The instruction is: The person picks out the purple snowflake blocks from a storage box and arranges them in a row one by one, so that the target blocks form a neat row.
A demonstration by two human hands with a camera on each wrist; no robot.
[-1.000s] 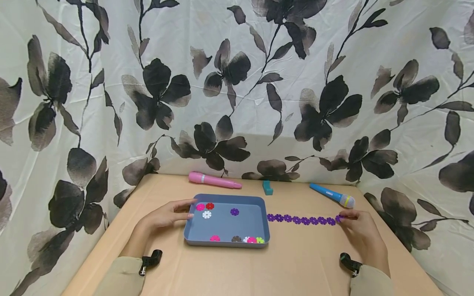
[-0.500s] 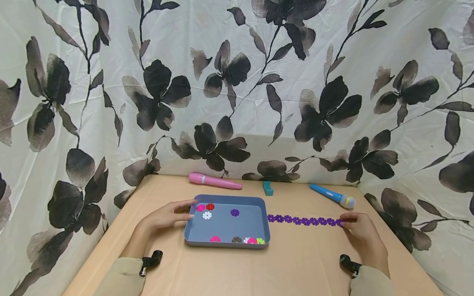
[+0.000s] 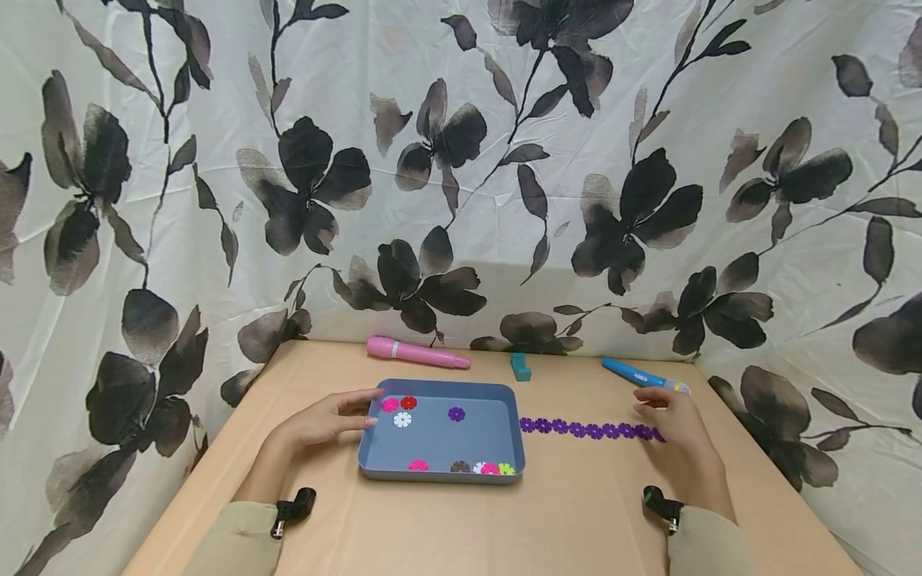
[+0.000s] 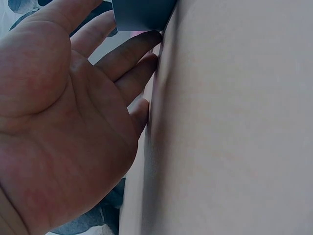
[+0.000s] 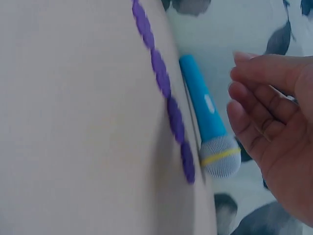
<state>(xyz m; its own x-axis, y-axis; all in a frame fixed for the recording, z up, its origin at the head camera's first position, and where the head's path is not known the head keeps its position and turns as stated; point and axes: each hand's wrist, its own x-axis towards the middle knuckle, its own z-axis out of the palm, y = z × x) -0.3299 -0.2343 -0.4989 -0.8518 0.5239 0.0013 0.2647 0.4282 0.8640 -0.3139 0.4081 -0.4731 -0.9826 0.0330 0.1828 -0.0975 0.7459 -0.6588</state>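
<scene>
A row of purple flower-shaped discs (image 3: 576,429) runs along the table from the right side of a grey-blue tray (image 3: 441,382). My right hand (image 3: 677,428) hovers over the row's right end, fingers loosely bent and holding nothing. The right wrist view shows this hand (image 5: 279,112) apart from the purple row (image 5: 161,73). At the tray's left rim, my left hand (image 3: 320,416) rests its fingertips and thumb. In the left wrist view its fingers (image 4: 129,56) stretch toward the tray's corner (image 4: 144,14). Inside the tray lies one purple disc (image 3: 457,414).
Pink, red, white, brown and green flower discs lie in the tray, including a red one (image 3: 408,402). Behind it are a pink toy microphone (image 3: 418,352) and a teal L-shaped block (image 3: 520,366). A blue toy microphone (image 3: 637,374) lies beyond my right hand.
My right hand has let go of the purple disc at the row's right end and moved left and slightly up. The left hand and tray have stayed in place.
</scene>
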